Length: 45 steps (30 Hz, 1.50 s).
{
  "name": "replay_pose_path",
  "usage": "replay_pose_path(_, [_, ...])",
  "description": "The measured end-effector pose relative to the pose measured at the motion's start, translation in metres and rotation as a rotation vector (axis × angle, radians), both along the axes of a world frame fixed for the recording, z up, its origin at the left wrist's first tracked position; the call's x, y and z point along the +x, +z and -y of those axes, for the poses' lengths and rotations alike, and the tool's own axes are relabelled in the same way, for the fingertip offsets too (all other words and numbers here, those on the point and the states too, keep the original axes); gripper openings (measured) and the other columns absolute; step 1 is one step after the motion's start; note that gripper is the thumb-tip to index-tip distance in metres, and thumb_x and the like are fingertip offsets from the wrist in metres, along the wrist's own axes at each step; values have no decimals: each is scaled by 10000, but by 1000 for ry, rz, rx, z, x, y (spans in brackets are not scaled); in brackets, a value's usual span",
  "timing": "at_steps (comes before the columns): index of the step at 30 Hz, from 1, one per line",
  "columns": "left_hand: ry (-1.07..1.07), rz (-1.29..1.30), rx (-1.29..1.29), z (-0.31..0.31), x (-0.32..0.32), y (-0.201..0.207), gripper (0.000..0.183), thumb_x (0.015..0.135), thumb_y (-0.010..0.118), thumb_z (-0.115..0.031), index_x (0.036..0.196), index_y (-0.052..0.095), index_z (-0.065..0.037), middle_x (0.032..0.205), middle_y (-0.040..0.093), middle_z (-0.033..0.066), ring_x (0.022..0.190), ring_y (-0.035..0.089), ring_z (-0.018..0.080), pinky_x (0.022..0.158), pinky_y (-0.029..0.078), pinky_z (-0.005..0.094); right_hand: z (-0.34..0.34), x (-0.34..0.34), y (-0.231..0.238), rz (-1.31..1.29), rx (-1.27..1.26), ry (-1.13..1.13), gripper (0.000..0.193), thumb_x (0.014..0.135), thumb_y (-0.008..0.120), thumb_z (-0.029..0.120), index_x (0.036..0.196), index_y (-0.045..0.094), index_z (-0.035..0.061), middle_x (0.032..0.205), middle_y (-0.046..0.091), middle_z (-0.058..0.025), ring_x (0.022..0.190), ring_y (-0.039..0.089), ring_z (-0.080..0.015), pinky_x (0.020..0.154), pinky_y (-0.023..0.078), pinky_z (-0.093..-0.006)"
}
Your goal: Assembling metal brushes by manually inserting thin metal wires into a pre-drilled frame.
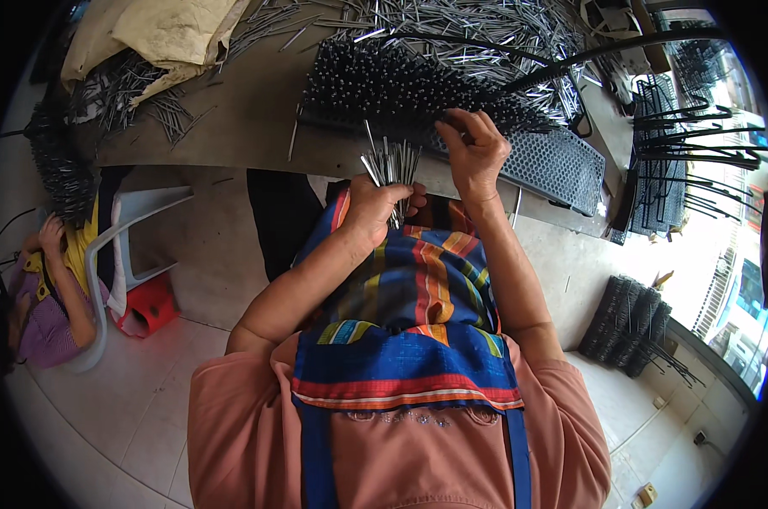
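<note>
My left hand is closed around a bundle of thin metal rods, whose upper ends fan out in front of my apron. Just to the right, my right hand is raised at the table's near edge, thumb and fingers curled together. Whether a rod sits between those fingertips is too small to tell. They are close to a black perforated rack with a honeycomb of holes. Many upright pins fill its left and middle part, while holes show bare at its right end.
Loose metal rods lie heaped behind the rack. Tan paper covers another pile at far left. Hooked black racks stand at the right, with more on the floor. A co-worker sits at left near a pale chair.
</note>
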<state>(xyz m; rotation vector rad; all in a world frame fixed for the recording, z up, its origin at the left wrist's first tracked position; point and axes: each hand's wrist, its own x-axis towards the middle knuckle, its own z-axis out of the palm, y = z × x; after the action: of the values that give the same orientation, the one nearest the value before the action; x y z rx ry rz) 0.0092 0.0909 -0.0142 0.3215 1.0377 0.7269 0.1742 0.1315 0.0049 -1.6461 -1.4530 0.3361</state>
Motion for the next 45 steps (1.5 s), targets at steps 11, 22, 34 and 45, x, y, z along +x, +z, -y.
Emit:
replay_pose_path(11, [47, 109, 12, -7, 3, 1, 199, 797, 595, 72, 985, 649, 37, 836, 712, 160, 678, 694, 247, 581, 553, 329, -9, 7, 6, 330, -6, 101, 171, 811, 724, 93, 982, 735, 87, 758, 642, -85, 615, 623, -266, 564, 477, -315])
replay_pose_path(22, [-111, 124, 61, -3, 10, 12, 222, 808, 630, 80, 1015, 664, 8, 855, 712, 123, 701, 702, 222, 600, 586, 327, 39, 9, -5, -639, -587, 208, 121, 801, 728, 88, 847, 692, -18, 618, 600, -6, 580, 549, -77, 521, 421, -257])
replay_pose_path(34, [-43, -2, -19, -4, 16, -7, 133, 826, 630, 30, 953, 664, 8, 834, 705, 123, 680, 693, 232, 571, 567, 333, 13, 20, 3, -660, 82, -111, 31, 861, 689, 15, 887, 703, 7, 682, 615, -3, 590, 580, -58, 531, 429, -193])
replay_pose_path(45, [-47, -15, 7, -2, 16, -3, 116, 810, 608, 42, 900, 679, 34, 815, 717, 128, 663, 689, 217, 564, 537, 313, 2, 17, -2, -95, 16, -45, 117, 755, 731, -66, 844, 724, 9, 742, 645, -26, 622, 588, -75, 558, 449, -214])
